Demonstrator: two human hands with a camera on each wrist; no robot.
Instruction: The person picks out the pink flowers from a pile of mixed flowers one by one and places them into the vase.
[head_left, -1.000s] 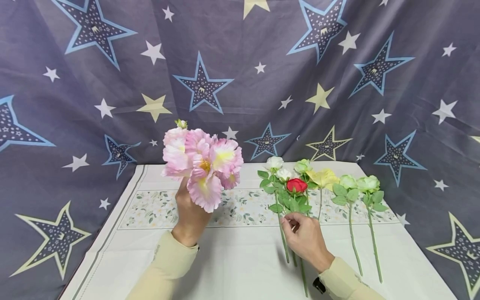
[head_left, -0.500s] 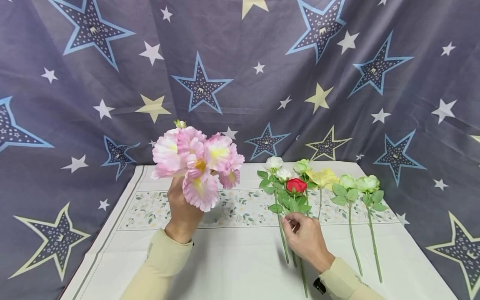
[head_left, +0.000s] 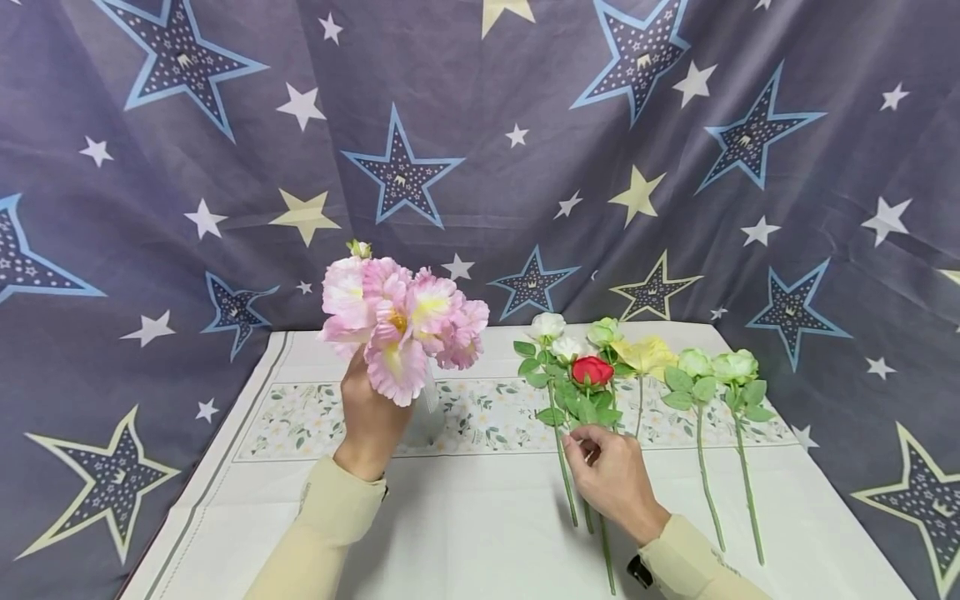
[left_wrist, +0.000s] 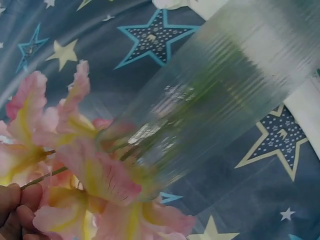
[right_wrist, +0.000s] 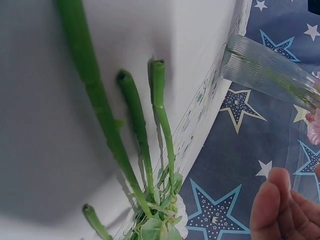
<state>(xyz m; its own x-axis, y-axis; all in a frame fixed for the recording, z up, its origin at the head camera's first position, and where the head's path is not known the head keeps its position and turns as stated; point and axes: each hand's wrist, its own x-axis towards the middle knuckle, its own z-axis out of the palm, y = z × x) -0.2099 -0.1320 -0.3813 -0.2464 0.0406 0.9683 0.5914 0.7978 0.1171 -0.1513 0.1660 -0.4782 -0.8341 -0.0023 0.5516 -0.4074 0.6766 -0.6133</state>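
Observation:
In the head view my left hand [head_left: 372, 421] is raised at the pink ruffled flowers [head_left: 397, 321]. Its thumb and fingers pinch a thin flower stem [left_wrist: 47, 176], seen in the left wrist view. Those blooms crowd the mouth of a clear ribbed vase [left_wrist: 210, 90], with green stems showing inside; from the head, the blooms hide most of it. My right hand [head_left: 615, 475] hovers over the table with loosely bent fingers, close beside the stems of a red rose [head_left: 593, 371] and white roses [head_left: 549, 325]. Nothing shows in its fingers [right_wrist: 280, 200] in the right wrist view.
Farther right on the white tablecloth [head_left: 480, 533] lie a yellow flower [head_left: 648, 357] and two pale green roses [head_left: 737, 367], their long stems toward me. Another green rose [head_left: 604, 332] lies behind the red one. A star-patterned curtain [head_left: 480, 75] hangs at the back and sides.
My left hand and the pink flowers shifted left, then the blooms swung partly back to the right, and the vase shows beneath them now. My right hand stays in place.

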